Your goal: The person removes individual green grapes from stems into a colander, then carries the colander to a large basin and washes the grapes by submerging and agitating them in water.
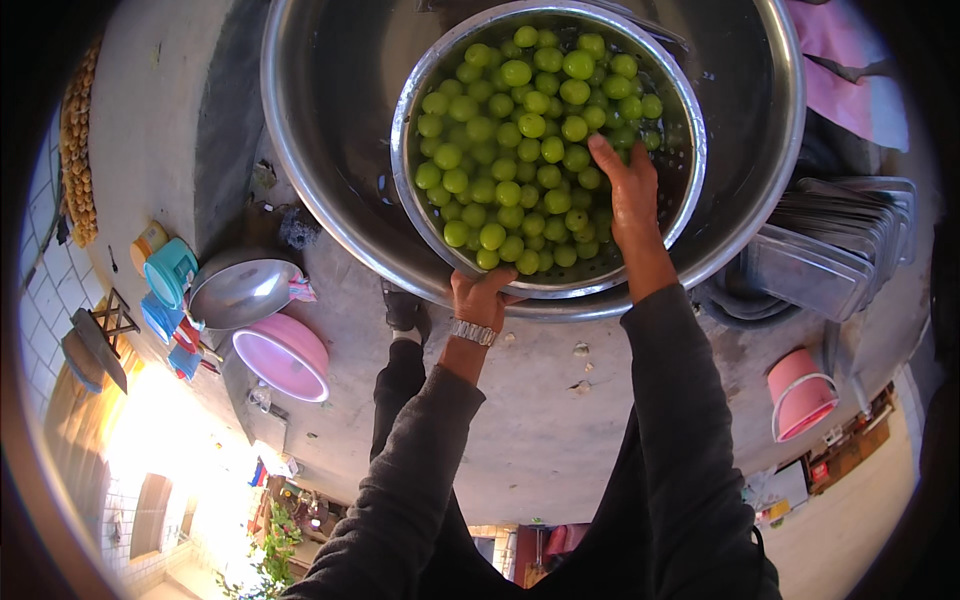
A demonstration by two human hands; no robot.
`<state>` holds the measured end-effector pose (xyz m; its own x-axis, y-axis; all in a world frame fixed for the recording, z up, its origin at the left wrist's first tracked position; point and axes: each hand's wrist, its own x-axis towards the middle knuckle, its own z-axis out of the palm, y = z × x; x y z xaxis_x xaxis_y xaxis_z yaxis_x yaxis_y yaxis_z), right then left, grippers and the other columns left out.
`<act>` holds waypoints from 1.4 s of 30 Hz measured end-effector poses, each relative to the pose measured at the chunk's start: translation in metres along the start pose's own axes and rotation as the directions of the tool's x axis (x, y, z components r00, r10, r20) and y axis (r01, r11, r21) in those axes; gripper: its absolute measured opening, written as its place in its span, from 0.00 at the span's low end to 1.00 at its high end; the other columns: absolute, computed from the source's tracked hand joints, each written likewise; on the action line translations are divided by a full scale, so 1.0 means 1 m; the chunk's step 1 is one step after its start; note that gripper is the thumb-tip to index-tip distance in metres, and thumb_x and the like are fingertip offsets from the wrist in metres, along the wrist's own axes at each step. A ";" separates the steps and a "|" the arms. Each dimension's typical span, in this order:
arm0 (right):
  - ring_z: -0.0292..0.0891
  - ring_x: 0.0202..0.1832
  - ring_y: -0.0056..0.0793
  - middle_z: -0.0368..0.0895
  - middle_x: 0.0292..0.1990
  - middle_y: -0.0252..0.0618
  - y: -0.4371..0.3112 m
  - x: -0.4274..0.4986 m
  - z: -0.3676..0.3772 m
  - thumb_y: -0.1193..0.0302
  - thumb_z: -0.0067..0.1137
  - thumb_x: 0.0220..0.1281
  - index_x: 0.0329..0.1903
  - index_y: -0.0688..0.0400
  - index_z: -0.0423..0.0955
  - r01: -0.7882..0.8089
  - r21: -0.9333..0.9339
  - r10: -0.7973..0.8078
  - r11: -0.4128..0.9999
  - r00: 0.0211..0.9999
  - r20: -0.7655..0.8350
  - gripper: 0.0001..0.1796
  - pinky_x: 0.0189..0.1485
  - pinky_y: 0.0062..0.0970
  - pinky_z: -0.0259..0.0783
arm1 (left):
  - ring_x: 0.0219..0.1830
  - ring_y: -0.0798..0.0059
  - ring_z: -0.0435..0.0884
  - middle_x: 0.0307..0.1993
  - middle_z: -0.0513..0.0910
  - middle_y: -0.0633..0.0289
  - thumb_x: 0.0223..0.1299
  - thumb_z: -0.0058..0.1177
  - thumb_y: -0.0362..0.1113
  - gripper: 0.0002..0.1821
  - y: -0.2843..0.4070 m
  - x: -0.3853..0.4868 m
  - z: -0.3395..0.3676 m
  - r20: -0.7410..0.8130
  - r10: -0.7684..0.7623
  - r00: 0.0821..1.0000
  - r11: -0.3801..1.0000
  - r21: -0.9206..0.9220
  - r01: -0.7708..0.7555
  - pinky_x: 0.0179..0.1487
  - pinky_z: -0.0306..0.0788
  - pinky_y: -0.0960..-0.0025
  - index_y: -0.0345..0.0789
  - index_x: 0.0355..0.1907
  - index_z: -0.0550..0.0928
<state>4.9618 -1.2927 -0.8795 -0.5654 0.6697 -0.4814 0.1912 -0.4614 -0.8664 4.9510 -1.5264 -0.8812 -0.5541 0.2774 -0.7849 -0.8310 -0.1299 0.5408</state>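
Round green fruits fill much of a perforated metal colander, which sits in water inside a large metal basin. My left hand, with a metal-band watch at its wrist, grips the colander's near rim. Inside the colander, my right hand rests at the right edge of the fruits. Its thumb and fingers are apart among them, the fingertips partly hidden. Bare perforated metal shows to the right of that hand.
A tilted metal bowl and a pink plastic basin stand at left. Stacked clear plastic trays lie close to the large basin's right side, beside black coiled hose-like material. A pink bucket is at lower right. Small debris dots the concrete floor.
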 end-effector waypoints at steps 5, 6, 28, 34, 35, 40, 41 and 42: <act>0.73 0.63 0.45 0.73 0.63 0.54 -0.026 0.006 0.029 0.52 0.68 0.61 0.67 0.65 0.66 0.165 -0.441 -0.004 0.882 0.939 0.343 0.40 0.64 0.39 0.67 | 0.45 0.53 0.86 0.48 0.82 0.50 0.50 0.57 0.19 0.27 0.005 0.004 0.004 0.018 -0.001 1.000 1.000 0.030 0.001 0.36 0.89 0.52 0.26 0.56 0.75; 0.71 0.65 0.48 0.70 0.66 0.57 -0.013 0.002 0.021 0.53 0.67 0.62 0.69 0.62 0.65 0.346 -0.583 -0.134 0.735 0.917 0.375 0.39 0.66 0.40 0.66 | 0.44 0.56 0.86 0.47 0.83 0.51 0.49 0.58 0.21 0.26 0.006 0.003 0.007 -0.006 -0.019 1.000 0.998 0.060 0.019 0.34 0.89 0.55 0.26 0.56 0.76; 0.82 0.47 0.48 0.84 0.44 0.51 -0.041 0.099 0.050 0.40 0.63 0.58 0.52 0.61 0.80 0.546 -0.643 0.103 0.537 0.714 0.692 0.36 0.54 0.42 0.76 | 0.37 0.64 0.86 0.39 0.85 0.54 0.42 0.60 0.21 0.22 0.072 0.049 -0.019 0.046 0.090 0.995 0.916 0.388 -0.101 0.31 0.82 0.65 0.22 0.47 0.82; 0.79 0.37 0.40 0.78 0.29 0.44 -0.046 0.065 0.036 0.48 0.71 0.53 0.38 0.59 0.80 0.809 -0.570 -0.020 0.142 0.578 0.816 0.26 0.58 0.41 0.68 | 0.40 0.60 0.86 0.42 0.84 0.53 0.43 0.58 0.17 0.24 0.051 0.050 -0.011 0.000 0.089 0.996 0.963 0.257 -0.086 0.35 0.85 0.62 0.22 0.49 0.80; 0.79 0.37 0.40 0.79 0.30 0.44 -0.040 0.059 0.023 0.50 0.72 0.53 0.40 0.58 0.81 0.871 -0.485 -0.121 0.075 0.491 0.863 0.25 0.60 0.42 0.67 | 0.40 0.60 0.86 0.42 0.84 0.53 0.43 0.58 0.17 0.24 0.047 0.050 -0.010 0.011 0.072 0.997 0.970 0.233 -0.073 0.35 0.85 0.62 0.22 0.49 0.80; 0.81 0.44 0.44 0.81 0.46 0.44 -0.098 -0.004 -0.005 0.60 0.68 0.60 0.54 0.54 0.78 0.898 -0.433 -0.370 0.077 0.429 0.824 0.22 0.61 0.40 0.69 | 0.33 0.63 0.86 0.38 0.85 0.56 0.39 0.60 0.20 0.23 0.046 0.041 -0.019 -0.041 0.087 0.995 0.938 0.340 -0.068 0.25 0.80 0.70 0.24 0.46 0.82; 0.81 0.46 0.43 0.81 0.47 0.45 -0.103 -0.001 -0.017 0.61 0.67 0.61 0.55 0.56 0.78 0.821 -0.537 -0.488 0.195 0.556 0.673 0.22 0.60 0.39 0.70 | 0.35 0.63 0.86 0.37 0.85 0.56 0.39 0.60 0.20 0.23 0.049 0.039 -0.026 -0.025 0.098 0.995 0.939 0.335 -0.084 0.27 0.80 0.69 0.25 0.45 0.82; 0.81 0.47 0.42 0.81 0.48 0.46 -0.110 0.005 -0.038 0.62 0.66 0.63 0.56 0.58 0.77 0.722 -0.613 -0.572 0.321 0.664 0.482 0.22 0.58 0.38 0.71 | 0.36 0.63 0.86 0.36 0.85 0.57 0.39 0.60 0.19 0.22 0.052 0.036 -0.028 -0.001 0.101 0.995 0.940 0.329 -0.095 0.30 0.81 0.69 0.25 0.44 0.83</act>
<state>4.9682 -1.2168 -0.7913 -0.8713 0.4281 0.2400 0.1454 0.6922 -0.7069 4.8867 -1.5500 -0.8899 -0.6354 0.2615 -0.7266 -0.7123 0.1647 0.6822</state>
